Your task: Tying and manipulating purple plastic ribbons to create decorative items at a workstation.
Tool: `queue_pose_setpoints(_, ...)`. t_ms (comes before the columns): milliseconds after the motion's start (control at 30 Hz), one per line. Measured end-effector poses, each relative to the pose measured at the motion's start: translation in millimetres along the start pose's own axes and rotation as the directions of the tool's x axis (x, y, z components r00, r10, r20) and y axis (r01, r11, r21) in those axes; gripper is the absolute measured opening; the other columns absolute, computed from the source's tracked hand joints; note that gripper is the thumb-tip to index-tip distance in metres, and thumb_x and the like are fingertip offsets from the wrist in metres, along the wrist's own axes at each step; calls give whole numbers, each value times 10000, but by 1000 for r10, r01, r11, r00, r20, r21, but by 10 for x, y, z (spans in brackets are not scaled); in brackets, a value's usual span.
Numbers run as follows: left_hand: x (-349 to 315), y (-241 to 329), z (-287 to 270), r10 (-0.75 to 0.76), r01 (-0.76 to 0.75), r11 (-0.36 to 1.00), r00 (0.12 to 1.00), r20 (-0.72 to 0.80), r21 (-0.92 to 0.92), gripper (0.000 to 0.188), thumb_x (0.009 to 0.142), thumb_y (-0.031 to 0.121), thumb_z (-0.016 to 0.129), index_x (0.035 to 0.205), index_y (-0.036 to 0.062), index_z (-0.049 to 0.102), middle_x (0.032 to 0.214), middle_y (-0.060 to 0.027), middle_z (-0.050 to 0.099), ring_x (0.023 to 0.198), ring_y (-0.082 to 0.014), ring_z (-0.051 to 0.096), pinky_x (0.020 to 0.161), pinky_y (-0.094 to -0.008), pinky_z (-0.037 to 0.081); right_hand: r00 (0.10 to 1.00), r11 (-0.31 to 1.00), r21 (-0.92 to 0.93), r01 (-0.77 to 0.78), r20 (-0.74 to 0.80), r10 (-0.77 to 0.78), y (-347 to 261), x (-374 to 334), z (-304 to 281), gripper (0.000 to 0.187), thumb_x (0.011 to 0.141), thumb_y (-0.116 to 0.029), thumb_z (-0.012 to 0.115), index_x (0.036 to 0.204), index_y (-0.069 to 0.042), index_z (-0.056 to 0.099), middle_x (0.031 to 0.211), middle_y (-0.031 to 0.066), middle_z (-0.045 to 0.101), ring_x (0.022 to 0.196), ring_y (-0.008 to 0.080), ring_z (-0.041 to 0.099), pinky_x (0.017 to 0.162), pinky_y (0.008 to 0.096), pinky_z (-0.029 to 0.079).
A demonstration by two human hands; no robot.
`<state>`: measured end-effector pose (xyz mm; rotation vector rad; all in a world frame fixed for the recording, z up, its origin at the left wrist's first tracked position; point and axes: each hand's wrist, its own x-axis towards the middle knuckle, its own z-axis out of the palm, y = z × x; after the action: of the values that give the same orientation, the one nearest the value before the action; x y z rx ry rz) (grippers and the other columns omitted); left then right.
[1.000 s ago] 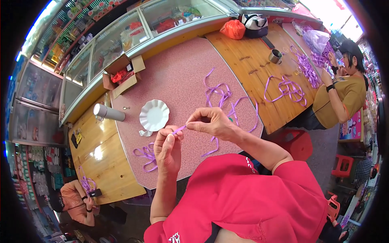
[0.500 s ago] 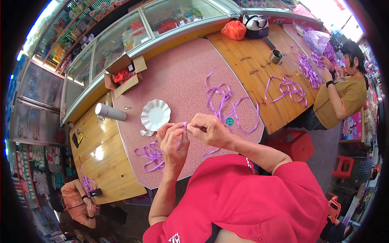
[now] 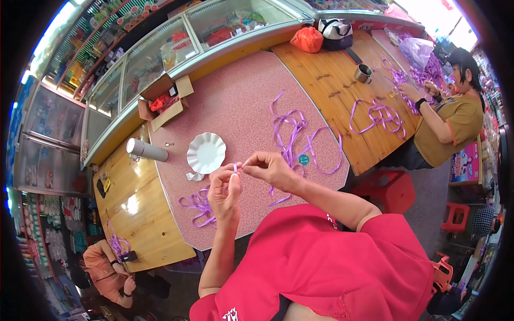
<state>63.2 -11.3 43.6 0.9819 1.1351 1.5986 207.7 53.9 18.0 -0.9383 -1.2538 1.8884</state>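
Apparently at a looping or knotting step, the left hand [image 3: 225, 195] pinches purple ribbon [image 3: 235, 168] near and right of the white plate [image 3: 206, 153], the right hand [image 3: 243, 165] meeting it, its grip unclear; steady fingertip control seems called for.

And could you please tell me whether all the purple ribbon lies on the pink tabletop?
No, some purple ribbon is in the left hand, and more lies on the right-hand wooden table.
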Motion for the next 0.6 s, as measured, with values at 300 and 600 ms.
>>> queue_pose_setpoints(300,143,43,-202,324,-648,429,760,563,629,231,723,-41,674,902,47,557,1008,-122,594,938,-311,572,832,-407,438,971,970,65,-233,59,230,-76,-57,-39,224,881,-252,720,820,-44,665,693,-19,576,535,24,429,436,210,280)
queue_pose_setpoints(600,149,57,-311,319,-684,394,728,607,613,258,680,-65,685,871,36,545,955,-116,547,874,-303,563,734,-396,472,997,999,-20,-29,66,30,141,39,69,218,874,-227,723,871,-12,686,711,-34,585,601,17,460,486,204,343)
